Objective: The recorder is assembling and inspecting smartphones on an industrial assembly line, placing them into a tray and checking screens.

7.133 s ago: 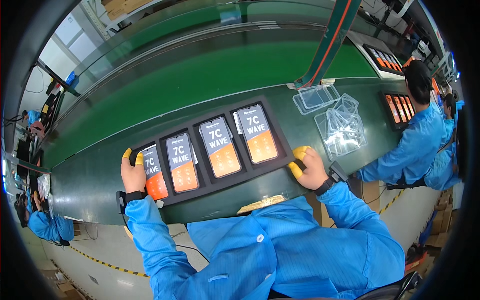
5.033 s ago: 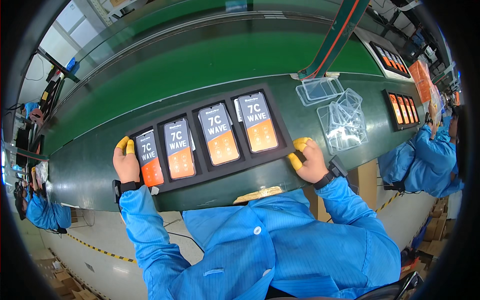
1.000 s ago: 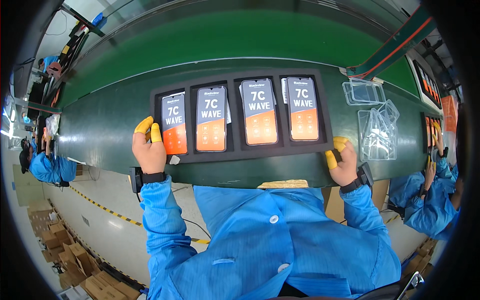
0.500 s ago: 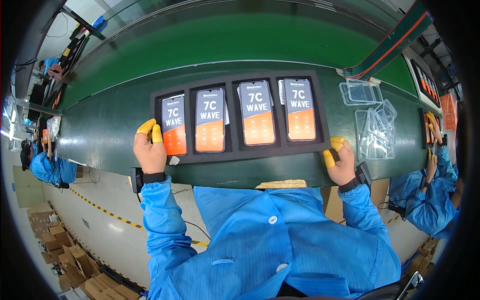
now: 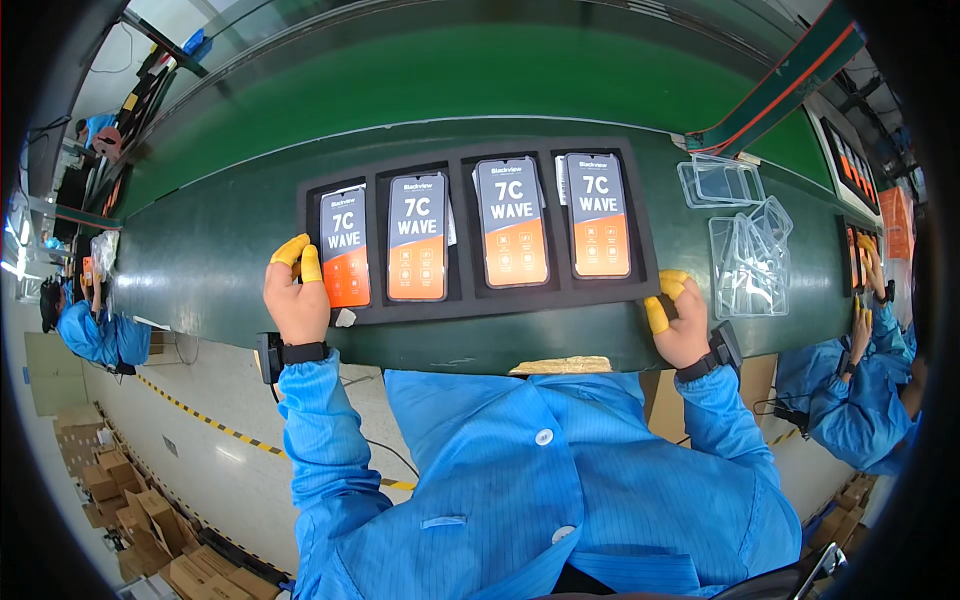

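Observation:
A black foam tray lies on the dark green bench, between my two hands. In its recesses sit several phones, each with a grey and orange front; the leftmost phone is close to my left fingers. My left hand, with yellow finger covers on thumb and forefinger, grips the tray's left edge near its front corner. At the front right corner, my right hand, also in yellow finger covers, pinches the tray. White slips peek out beside some of the phones.
Clear plastic cases lie loosely piled right of the tray, with more behind. A green slanted post stands at the back right. Co-workers in blue sit at the right and far left. A white scrap lies by the tray's front edge.

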A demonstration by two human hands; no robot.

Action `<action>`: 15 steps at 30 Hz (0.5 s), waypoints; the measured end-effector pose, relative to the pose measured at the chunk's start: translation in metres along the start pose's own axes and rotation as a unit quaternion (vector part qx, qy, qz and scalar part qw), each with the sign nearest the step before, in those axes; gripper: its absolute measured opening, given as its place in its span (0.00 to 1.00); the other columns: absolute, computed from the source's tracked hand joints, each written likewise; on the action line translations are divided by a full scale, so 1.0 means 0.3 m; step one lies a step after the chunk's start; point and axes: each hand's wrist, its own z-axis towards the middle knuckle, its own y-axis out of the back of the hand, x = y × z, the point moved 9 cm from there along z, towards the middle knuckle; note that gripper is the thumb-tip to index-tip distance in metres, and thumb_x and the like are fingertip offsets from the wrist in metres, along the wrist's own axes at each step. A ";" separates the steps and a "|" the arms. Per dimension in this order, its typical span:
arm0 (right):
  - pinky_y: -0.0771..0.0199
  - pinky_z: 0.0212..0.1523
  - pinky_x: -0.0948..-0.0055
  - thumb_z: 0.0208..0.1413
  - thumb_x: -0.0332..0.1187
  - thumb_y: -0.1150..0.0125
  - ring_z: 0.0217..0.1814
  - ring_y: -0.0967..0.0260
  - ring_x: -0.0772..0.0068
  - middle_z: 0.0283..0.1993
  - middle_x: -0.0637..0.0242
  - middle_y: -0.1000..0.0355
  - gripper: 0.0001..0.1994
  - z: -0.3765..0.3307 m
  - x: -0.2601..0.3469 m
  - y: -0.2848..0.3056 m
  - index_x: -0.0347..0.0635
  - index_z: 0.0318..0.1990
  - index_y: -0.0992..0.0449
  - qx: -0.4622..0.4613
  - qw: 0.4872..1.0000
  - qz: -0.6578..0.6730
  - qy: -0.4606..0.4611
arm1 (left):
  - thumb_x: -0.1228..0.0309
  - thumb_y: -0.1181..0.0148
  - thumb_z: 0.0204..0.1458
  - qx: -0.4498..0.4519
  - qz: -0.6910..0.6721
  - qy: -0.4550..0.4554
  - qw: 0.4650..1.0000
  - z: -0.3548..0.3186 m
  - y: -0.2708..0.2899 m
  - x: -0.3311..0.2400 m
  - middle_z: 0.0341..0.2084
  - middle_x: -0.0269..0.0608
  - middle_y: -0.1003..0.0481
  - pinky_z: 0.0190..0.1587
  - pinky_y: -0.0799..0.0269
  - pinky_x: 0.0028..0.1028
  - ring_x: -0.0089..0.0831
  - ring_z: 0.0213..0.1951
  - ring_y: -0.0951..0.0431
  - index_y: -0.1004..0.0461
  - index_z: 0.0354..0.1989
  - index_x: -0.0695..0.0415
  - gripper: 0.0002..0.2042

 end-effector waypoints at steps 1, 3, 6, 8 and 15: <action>0.29 0.46 0.63 0.50 0.21 0.37 0.44 0.29 0.50 0.43 0.54 0.27 0.10 -0.001 -0.001 0.000 0.36 0.42 0.25 0.001 1.000 -0.001 0.000 | 0.75 0.40 0.58 -0.001 -0.001 -0.002 1.000 -0.001 -0.002 0.002 0.43 0.46 0.22 0.47 0.26 0.29 0.35 0.43 0.22 0.22 0.45 0.63 0.09; 0.29 0.45 0.63 0.50 0.21 0.37 0.44 0.29 0.50 0.43 0.54 0.27 0.10 -0.001 0.001 0.000 0.36 0.42 0.25 0.002 1.000 -0.001 0.005 | 0.75 0.42 0.60 0.008 0.002 0.001 1.000 -0.003 -0.008 0.000 0.43 0.46 0.22 0.48 0.27 0.28 0.32 0.44 0.22 0.23 0.46 0.65 0.09; 0.29 0.45 0.61 0.46 0.21 0.34 0.44 0.29 0.47 0.43 0.53 0.27 0.13 -0.005 -0.004 -0.001 0.35 0.41 0.25 -0.005 1.000 0.003 0.004 | 0.76 0.44 0.61 0.017 0.014 -0.002 1.000 -0.002 -0.009 -0.008 0.44 0.45 0.22 0.50 0.28 0.26 0.30 0.45 0.23 0.24 0.48 0.66 0.10; 0.29 0.45 0.61 0.46 0.21 0.34 0.43 0.29 0.47 0.43 0.53 0.27 0.13 -0.002 -0.003 -0.002 0.35 0.41 0.25 -0.001 1.000 0.002 0.004 | 0.76 0.44 0.61 0.017 0.022 -0.006 1.000 -0.001 -0.007 -0.013 0.44 0.45 0.22 0.49 0.28 0.26 0.30 0.44 0.23 0.24 0.48 0.66 0.10; 0.29 0.44 0.61 0.46 0.20 0.34 0.43 0.29 0.48 0.43 0.54 0.27 0.13 0.003 0.000 -0.001 0.35 0.41 0.25 0.000 1.000 0.006 0.004 | 0.76 0.44 0.61 0.015 0.026 -0.012 0.999 0.003 -0.007 -0.012 0.43 0.44 0.22 0.49 0.28 0.26 0.30 0.44 0.23 0.23 0.47 0.66 0.09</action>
